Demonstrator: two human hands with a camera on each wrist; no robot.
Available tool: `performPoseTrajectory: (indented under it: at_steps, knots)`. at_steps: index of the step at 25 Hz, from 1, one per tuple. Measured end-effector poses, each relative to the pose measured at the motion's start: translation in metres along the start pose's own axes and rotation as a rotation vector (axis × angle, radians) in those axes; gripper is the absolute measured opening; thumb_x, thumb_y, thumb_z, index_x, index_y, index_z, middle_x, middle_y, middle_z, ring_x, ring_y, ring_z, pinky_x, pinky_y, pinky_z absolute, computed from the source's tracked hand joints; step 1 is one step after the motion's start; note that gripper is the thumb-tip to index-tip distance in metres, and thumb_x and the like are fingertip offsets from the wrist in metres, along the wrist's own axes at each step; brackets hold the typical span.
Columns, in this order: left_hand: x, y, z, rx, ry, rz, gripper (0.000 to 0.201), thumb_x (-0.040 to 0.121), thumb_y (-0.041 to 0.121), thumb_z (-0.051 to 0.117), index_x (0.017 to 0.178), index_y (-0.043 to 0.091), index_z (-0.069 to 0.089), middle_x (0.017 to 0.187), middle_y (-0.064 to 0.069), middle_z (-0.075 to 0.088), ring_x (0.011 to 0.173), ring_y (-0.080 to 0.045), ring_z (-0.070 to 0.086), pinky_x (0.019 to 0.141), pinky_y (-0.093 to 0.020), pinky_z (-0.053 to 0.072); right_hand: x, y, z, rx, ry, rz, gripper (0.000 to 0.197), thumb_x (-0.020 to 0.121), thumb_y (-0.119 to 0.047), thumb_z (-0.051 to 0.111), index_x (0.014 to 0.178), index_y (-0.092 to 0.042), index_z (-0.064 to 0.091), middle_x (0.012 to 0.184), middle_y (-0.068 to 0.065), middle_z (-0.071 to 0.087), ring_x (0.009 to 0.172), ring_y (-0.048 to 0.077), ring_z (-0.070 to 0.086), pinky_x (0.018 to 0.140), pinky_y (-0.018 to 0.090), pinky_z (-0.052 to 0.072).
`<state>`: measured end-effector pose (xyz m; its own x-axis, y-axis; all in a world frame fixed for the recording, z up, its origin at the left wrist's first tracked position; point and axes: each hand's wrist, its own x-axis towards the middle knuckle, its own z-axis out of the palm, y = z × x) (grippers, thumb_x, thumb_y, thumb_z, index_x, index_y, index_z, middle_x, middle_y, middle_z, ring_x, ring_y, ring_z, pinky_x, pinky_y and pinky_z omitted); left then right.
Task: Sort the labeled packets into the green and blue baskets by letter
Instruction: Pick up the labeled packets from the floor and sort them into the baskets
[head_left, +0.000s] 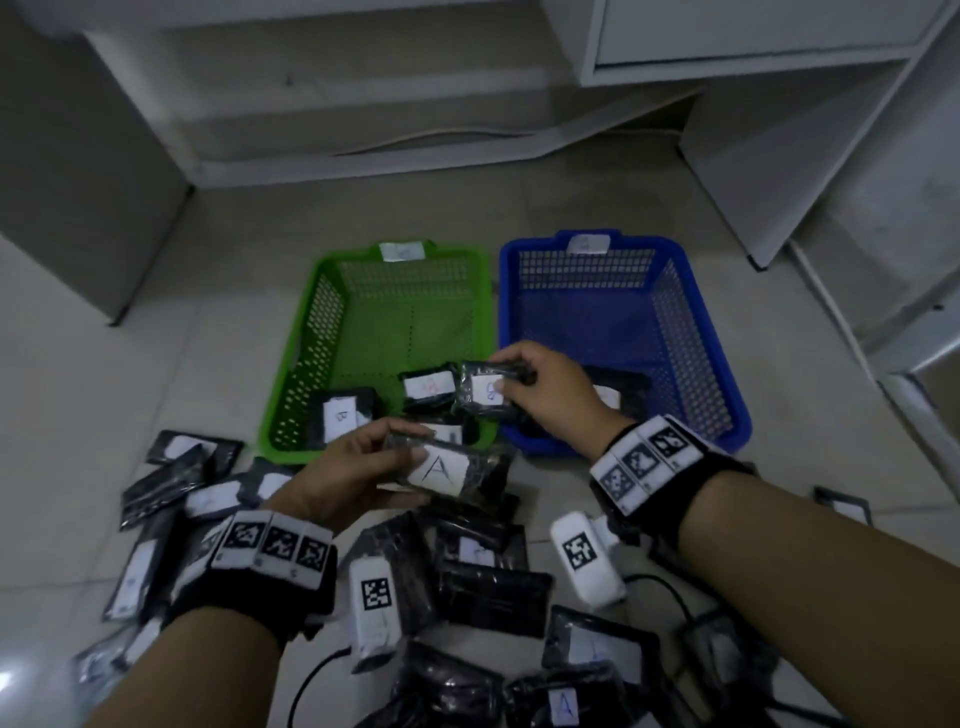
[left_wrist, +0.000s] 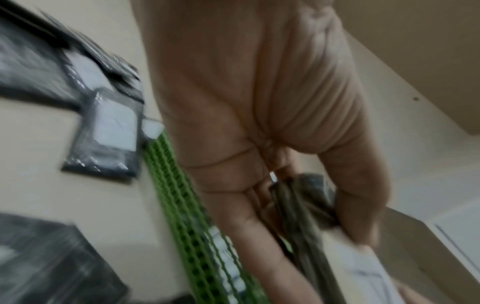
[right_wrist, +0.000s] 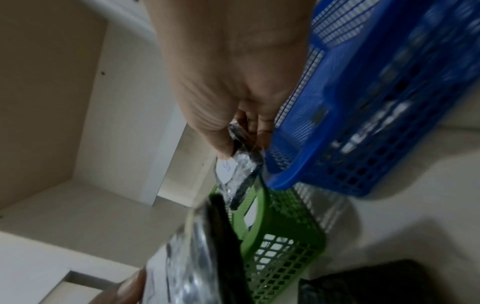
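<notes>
A few packets lie in the green basket (head_left: 298, 332) and blue basket (head_left: 701, 332); many wait at lower frame. My left hand (head_left: 343, 475) grips the A packet (head_left: 447, 470), my right hand (head_left: 550, 387) pinches the B packet (head_left: 485, 389).

White cabinet units (head_left: 727, 47) along back; pale tiled floor (head_left: 104, 395); black cable (head_left: 311, 680) near bottom edge.
</notes>
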<state>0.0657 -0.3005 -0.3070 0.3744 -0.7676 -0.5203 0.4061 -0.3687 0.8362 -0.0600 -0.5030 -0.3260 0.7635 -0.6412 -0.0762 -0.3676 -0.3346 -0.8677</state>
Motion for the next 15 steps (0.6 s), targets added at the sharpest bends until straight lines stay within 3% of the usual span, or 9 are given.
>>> performPoseTrajectory:
  at_steps: [3, 4, 7, 10, 12, 15]
  knots:
    - [-0.013, -0.007, -0.023, -0.097, 0.143, 0.052, 0.017, 0.087, 0.002, 0.057, 0.1, 0.009, 0.064, 0.075, -0.005, 0.06, 0.064, -0.014, 0.064, 0.066, -0.037, 0.059, 0.036, -0.022, 0.036, -0.134, -0.046, -0.033, 0.027, 0.089, -0.014, 0.061, 0.116, -0.018, 0.061, 0.1, 0.003, 0.068, 0.078, 0.01, 0.061, 0.061, 0.013, 0.044]
    - [-0.016, -0.009, -0.028, -0.132, 0.184, 0.069, 0.018, 0.088, 0.001, 0.056, 0.101, 0.01, 0.064, 0.081, -0.008, 0.063, 0.066, -0.015, 0.066, 0.064, -0.036, 0.059, 0.045, -0.025, 0.045, -0.19, -0.061, -0.035, 0.027, 0.089, -0.01, 0.06, 0.116, -0.016, 0.062, 0.103, 0.004, 0.068, 0.082, 0.011, 0.062, 0.064, 0.013, 0.045]
    - [-0.019, -0.012, -0.037, -0.2, 0.281, 0.128, 0.024, 0.087, 0.0, 0.057, 0.108, 0.01, 0.059, 0.088, -0.01, 0.063, 0.066, -0.018, 0.066, 0.06, -0.035, 0.059, 0.058, -0.027, 0.064, -0.411, -0.16, -0.072, 0.032, 0.088, -0.004, 0.057, 0.119, -0.01, 0.065, 0.118, 0.013, 0.063, 0.106, 0.027, 0.06, 0.089, 0.031, 0.049]
    - [-0.011, -0.011, -0.034, -0.218, 0.382, 0.172, 0.03, 0.084, 0.004, 0.064, 0.108, 0.012, 0.049, 0.101, -0.015, 0.056, 0.073, -0.023, 0.062, 0.056, -0.031, 0.057, 0.049, -0.024, 0.06, -0.53, -0.223, -0.184, 0.038, 0.089, -0.001, 0.053, 0.125, -0.011, 0.061, 0.124, 0.014, 0.056, 0.116, 0.029, 0.05, 0.097, 0.031, 0.039]
    - [0.002, -0.008, -0.022, -0.235, 0.399, 0.207, 0.029, 0.083, 0.009, 0.067, 0.102, 0.016, 0.046, 0.103, -0.018, 0.054, 0.077, -0.024, 0.059, 0.057, -0.029, 0.056, 0.034, -0.014, 0.04, -0.437, -0.11, -0.209, 0.035, 0.087, 0.0, 0.055, 0.118, -0.011, 0.065, 0.117, 0.012, 0.06, 0.114, 0.026, 0.051, 0.095, 0.027, 0.037]
    - [0.029, -0.002, 0.018, -0.264, 0.379, 0.261, 0.027, 0.086, 0.01, 0.064, 0.104, 0.014, 0.044, 0.107, -0.018, 0.055, 0.079, -0.026, 0.062, 0.062, -0.03, 0.058, -0.005, 0.017, -0.009, -0.385, 0.183, -0.179, 0.018, 0.083, 0.0, 0.061, 0.097, -0.007, 0.07, 0.097, 0.013, 0.063, 0.098, 0.028, 0.056, 0.084, 0.032, 0.043]
